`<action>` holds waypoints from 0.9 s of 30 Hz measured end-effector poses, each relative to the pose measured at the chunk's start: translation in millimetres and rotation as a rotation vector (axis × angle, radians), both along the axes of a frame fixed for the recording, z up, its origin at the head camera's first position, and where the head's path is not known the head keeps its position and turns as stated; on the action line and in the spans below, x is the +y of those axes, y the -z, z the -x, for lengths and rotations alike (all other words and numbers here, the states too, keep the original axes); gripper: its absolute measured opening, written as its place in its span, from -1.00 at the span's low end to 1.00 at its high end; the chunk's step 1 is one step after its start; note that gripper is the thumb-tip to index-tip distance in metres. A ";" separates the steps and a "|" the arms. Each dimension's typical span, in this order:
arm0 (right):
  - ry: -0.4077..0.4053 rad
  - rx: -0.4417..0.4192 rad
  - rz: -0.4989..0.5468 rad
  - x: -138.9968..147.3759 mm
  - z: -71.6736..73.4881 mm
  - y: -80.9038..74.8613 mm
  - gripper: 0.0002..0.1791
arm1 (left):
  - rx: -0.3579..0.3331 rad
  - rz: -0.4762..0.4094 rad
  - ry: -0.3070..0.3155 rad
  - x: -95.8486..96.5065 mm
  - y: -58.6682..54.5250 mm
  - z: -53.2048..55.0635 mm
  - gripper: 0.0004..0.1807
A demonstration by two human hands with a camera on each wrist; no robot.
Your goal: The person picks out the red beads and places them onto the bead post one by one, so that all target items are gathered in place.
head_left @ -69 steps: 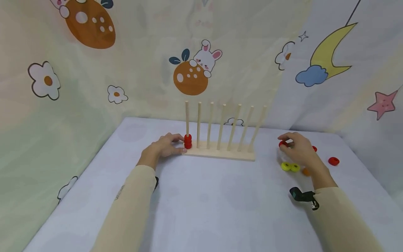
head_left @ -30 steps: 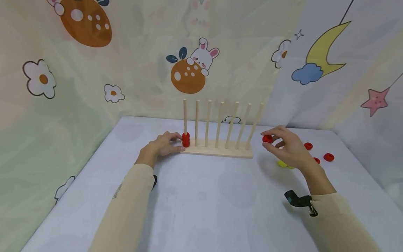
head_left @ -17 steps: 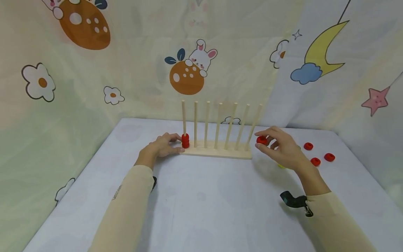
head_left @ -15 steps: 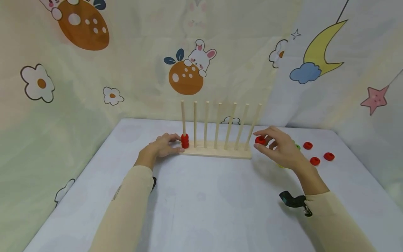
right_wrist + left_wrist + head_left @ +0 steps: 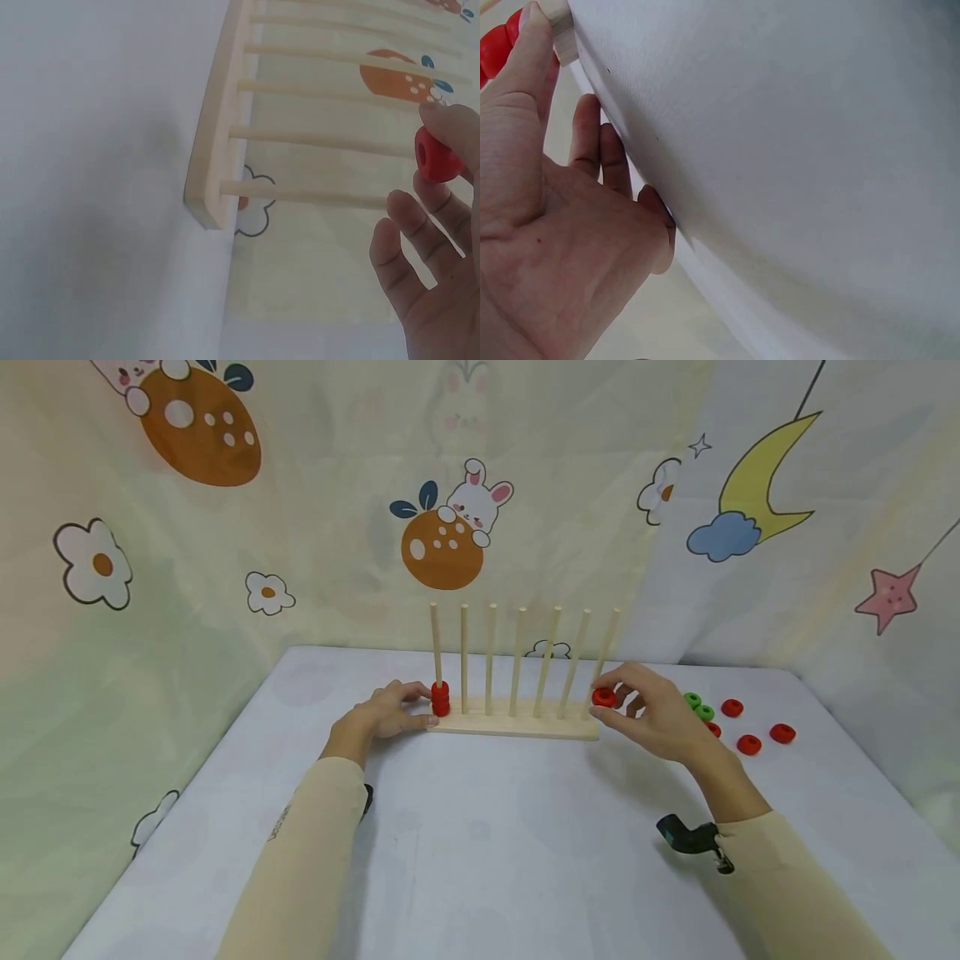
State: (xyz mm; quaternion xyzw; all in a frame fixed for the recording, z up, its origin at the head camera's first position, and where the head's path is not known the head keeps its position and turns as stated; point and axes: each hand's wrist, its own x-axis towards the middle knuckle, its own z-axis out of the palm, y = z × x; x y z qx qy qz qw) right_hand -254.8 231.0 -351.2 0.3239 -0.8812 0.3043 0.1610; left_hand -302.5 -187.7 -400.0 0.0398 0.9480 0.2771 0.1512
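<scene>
A wooden peg rack point(image 5: 517, 725) stands at the back of the table, with a row of several upright pegs. Red beads point(image 5: 440, 699) are stacked low on its leftmost peg; the other pegs are bare. My left hand point(image 5: 381, 712) holds the rack's left end, and in the left wrist view the thumb presses on the end of the base point(image 5: 564, 37). Between thumb and fingertips my right hand point(image 5: 652, 710) pinches a red bead point(image 5: 603, 697), just in front of the rightmost peg. The right wrist view shows this held bead point(image 5: 436, 157) off the pegs, its hole visible.
Right of the right hand lie loose red beads point(image 5: 748, 744) and two green beads point(image 5: 698, 706), partly behind the wrist. A white cloth point(image 5: 480, 860) covers the table. A printed cloth backdrop point(image 5: 337, 527) hangs close behind the rack.
My right hand has picked up the red bead from the loose ones and carried it left to the rack. Green beads have come into sight; yellow ones are now hidden. My left hand stays put.
</scene>
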 end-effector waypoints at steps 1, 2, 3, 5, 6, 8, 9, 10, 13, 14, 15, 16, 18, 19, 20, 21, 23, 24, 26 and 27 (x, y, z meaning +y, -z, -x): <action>-0.004 0.004 0.005 -0.8 0.2 0.3 -0.64 | 0.000 0.000 0.000 0.1 0.0 0.0 -0.38; -0.008 0.007 0.007 -1.8 0.2 0.6 -0.64 | 0.000 0.000 -0.004 0.3 0.0 0.1 -0.38; -0.013 0.008 0.012 -2.9 0.3 1.0 -0.65 | 0.000 0.000 -0.003 0.4 -0.3 -0.2 -0.38; -0.024 0.011 0.019 -5.2 0.4 1.7 -0.65 | 0.001 0.001 -0.003 0.6 -0.8 -0.7 -0.38; -0.029 0.011 0.020 -6.6 0.4 1.7 -0.65 | 0.002 0.001 0.002 0.8 -1.2 -1.1 -0.38; -0.041 0.008 0.017 -10.9 0.7 1.6 -0.65 | 0.002 0.000 0.000 0.0 -1.6 -1.7 -0.39; -0.049 0.006 0.017 -13.1 0.9 0.9 -0.65 | 0.003 0.001 0.001 -0.4 -1.7 -1.9 -0.38; -0.056 0.007 0.014 -15.4 1.0 0.0 -0.65 | 0.002 0.001 0.002 -0.8 -1.8 -2.0 -0.38; -0.074 0.013 0.014 -21.9 1.9 -3.6 -0.65 | 0.000 0.001 -0.003 -1.6 -1.8 -1.5 -0.38; -0.078 0.017 0.018 -23.8 2.2 -5.1 -0.65 | 0.000 0.001 -0.004 -1.8 -1.9 -1.1 -0.38; -0.084 0.022 0.025 -25.7 2.8 -6.3 -0.65 | 0.003 0.002 -0.004 -1.9 -1.9 -0.8 -0.38; -0.091 0.024 0.032 -27.7 3.3 -7.2 -0.65 | 0.004 0.002 -0.004 -2.0 -1.8 -0.6 -0.38; -0.111 0.027 0.048 -32.0 4.5 -7.9 -0.66 | 0.008 0.003 0.002 -2.3 -1.3 -0.2 -0.38; -0.123 0.026 0.055 -34.2 5.1 -7.8 -0.66 | 0.007 0.003 0.006 -2.5 -0.9 0.0 -0.38; -0.135 0.025 0.062 -36.4 5.9 -7.4 -0.66 | 0.008 0.001 0.009 -2.6 -0.7 0.1 -0.38; -0.151 0.025 0.068 -38.8 6.6 -7.0 -0.67 | 0.008 0.000 0.011 -2.7 -0.4 0.1 -0.39; -0.177 0.026 0.075 -43.2 8.6 -5.7 -0.67 | 0.015 0.001 0.025 -3.5 -0.1 -0.1 -0.39; -0.189 0.029 0.076 -45.6 9.7 -5.5 -0.67 | 0.019 0.000 0.031 -3.9 -0.1 -0.4 -0.39; -0.207 0.026 0.079 -50.8 12.0 -6.2 -0.68 | 0.032 0.000 0.036 -4.8 -0.3 -1.2 -0.40; -0.213 0.025 0.078 -53.5 13.2 -7.1 -0.68 | 0.038 0.004 0.039 -5.4 -0.4 -1.6 -0.40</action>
